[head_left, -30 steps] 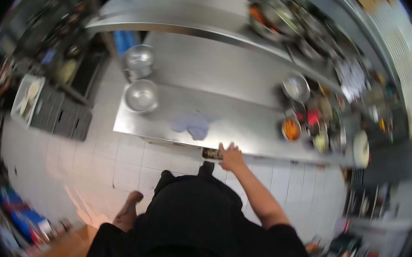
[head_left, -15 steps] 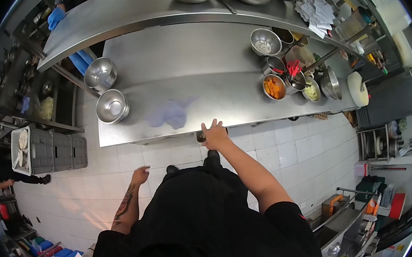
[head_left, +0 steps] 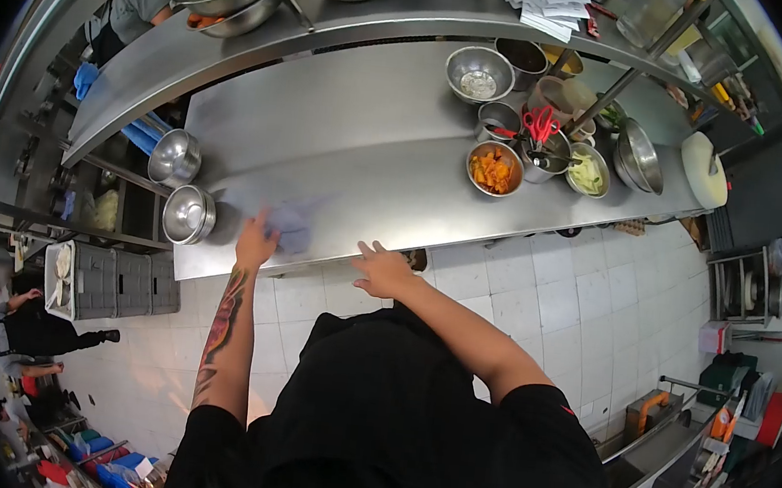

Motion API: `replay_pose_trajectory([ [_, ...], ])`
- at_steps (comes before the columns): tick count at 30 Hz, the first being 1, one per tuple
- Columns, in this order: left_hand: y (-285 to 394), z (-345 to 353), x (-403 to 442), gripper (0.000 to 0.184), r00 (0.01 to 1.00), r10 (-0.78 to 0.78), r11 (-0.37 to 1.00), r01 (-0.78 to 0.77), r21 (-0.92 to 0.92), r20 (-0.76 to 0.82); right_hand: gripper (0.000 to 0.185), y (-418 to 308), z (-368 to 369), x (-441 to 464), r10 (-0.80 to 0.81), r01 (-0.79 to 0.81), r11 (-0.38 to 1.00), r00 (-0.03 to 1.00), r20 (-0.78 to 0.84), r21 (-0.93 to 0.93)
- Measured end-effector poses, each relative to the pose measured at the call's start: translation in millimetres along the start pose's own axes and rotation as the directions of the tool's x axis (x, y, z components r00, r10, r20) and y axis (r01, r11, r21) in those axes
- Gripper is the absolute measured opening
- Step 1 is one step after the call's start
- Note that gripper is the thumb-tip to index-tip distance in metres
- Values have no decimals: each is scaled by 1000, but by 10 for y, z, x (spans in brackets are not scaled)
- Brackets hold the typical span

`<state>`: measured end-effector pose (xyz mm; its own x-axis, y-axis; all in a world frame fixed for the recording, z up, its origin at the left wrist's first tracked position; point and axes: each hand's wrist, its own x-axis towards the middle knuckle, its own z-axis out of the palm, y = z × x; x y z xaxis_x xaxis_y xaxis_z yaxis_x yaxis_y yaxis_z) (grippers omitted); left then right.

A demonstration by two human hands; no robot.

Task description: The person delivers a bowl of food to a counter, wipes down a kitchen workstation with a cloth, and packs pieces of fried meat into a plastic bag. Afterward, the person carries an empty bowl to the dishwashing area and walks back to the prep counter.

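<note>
A pale blue-violet patch, cloth-like but blurred at its edges, lies on the steel worktable. My left hand reaches over the table's front edge at the patch's left side. Its fingers point forward and look apart; whether they touch the patch I cannot tell. Farther right, my right hand is at the front edge with fingers spread and holds nothing visible. Left of my left hand stands a steel bowl, and behind it another steel bowl.
Toward the back right are a bowl of orange pieces, a bowl of pale green slices and red-handled scissors. A steel shelf carrying pans crosses above the table. Grey crates stand at left; other people are beyond.
My left hand has risen from beside my body to the table edge at the bluish patch. My right hand stays at the edge, fingers spread. The view has shifted slightly.
</note>
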<state>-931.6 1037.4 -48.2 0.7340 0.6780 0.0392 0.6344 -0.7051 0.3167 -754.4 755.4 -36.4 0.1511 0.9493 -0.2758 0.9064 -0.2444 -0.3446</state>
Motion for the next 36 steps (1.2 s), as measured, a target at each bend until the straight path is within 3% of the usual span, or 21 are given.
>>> replay_pose_trajectory([
  [2, 100, 162, -79, 49, 998, -53, 999, 52, 13, 17, 44, 261, 86, -259, -70, 158, 900, 972, -225, 405],
  [4, 266, 189, -124, 47, 995, -98, 995, 97, 25, 29, 39, 445, 76, -553, -51, 166, 898, 959, -279, 408],
  [6, 424, 115, -191, 39, 993, -9, 998, 1, -63, -115, 35, 624, 164, -840, -21, 167, 892, 944, -329, 421],
  [7, 542, -31, -185, 39, 994, -10, 998, 4, -55, -109, 31, 730, 250, -977, 19, 152, 891, 929, -369, 428],
  [10, 740, -394, -37, 32, 980, -113, 835, 5, -550, -163, 26, 940, 282, -1413, 132, 71, 880, 913, -387, 469],
  [12, 830, -665, 85, 34, 972, -118, 705, -62, -706, -203, 24, 1038, 229, -1609, 188, 20, 869, 911, -368, 495],
  [14, 1322, -1170, 114, 36, 961, -134, 657, -98, -747, -244, 22, 1092, 198, -1691, 311, -73, 835, 880, -359, 545],
  [15, 1535, -1353, 118, 39, 950, -134, 598, -148, -788, -281, 22, 1081, 164, -1667, 297, -60, 839, 883, -363, 541],
  [19, 1796, -1550, 94, 46, 946, -65, 591, -221, -776, -318, 21, 1013, -71, -1476, 259, 34, 824, 865, -429, 566],
  [21, 1913, -1430, 8, 55, 942, 75, 780, -260, -569, -327, 21, 903, -187, -1286, 229, 94, 806, 862, -453, 585],
  [23, 1925, -1171, -220, 64, 971, 176, 796, -237, -557, -162, 23, 786, -275, -1096, 177, 166, 831, 825, -537, 530],
  [25, 1674, -604, -607, 65, 979, 193, 859, -204, -469, -71, 24, 672, -423, -956, 164, 142, 821, 869, -467, 553],
  [27, 1304, -36, -1192, 68, 984, 132, 877, -59, -476, 122, 26, 619, -505, -841, 144, 121, 809, 907, -394, 575],
  [29, 652, 644, -2076, 64, 981, 141, 921, -81, -381, 133, 27, 585, -541, -737, 86, 145, 802, 932, -353, 579],
  [30, 404, 827, -2637, 62, 971, -48, 891, 148, -429, 236, 27, 599, -515, -681, 69, 157, 802, 934, -350, 577],
  [31, 164, 975, -3157, 59, 856, -318, 875, 430, -221, 408, 32, 650, -460, -618, 32, 180, 824, 932, -361, 537],
  [32, -638, 1600, -3977, 58, 764, -417, 843, 528, -106, 493, 37, 701, -448, -562, -9, 205, 846, 929, -371, 493],
  [33, -1231, 2180, -4969, 51, 800, -479, 855, 518, -12, 361, 37, 756, -490, -512, -35, 223, 846, 930, -366, 485],
  [34, -1115, 1814, -5408, 50, 576, -632, 705, 705, 77, 519, 47, 836, -553, -441, -23, 141, 916, 953, -302, 376],
  [35, -912, 1455, -5557, 50, 407, -715, 566, 814, 130, 569, 57, 900, -619, -352, -5, 67, 965, 971, -240, 252],
  [36, -764, 1261, -5739, 50, 304, -756, 461, 876, 142, 580, 66, 953, -691, -231, 54, -21, 980, 985, -161, 199],
])
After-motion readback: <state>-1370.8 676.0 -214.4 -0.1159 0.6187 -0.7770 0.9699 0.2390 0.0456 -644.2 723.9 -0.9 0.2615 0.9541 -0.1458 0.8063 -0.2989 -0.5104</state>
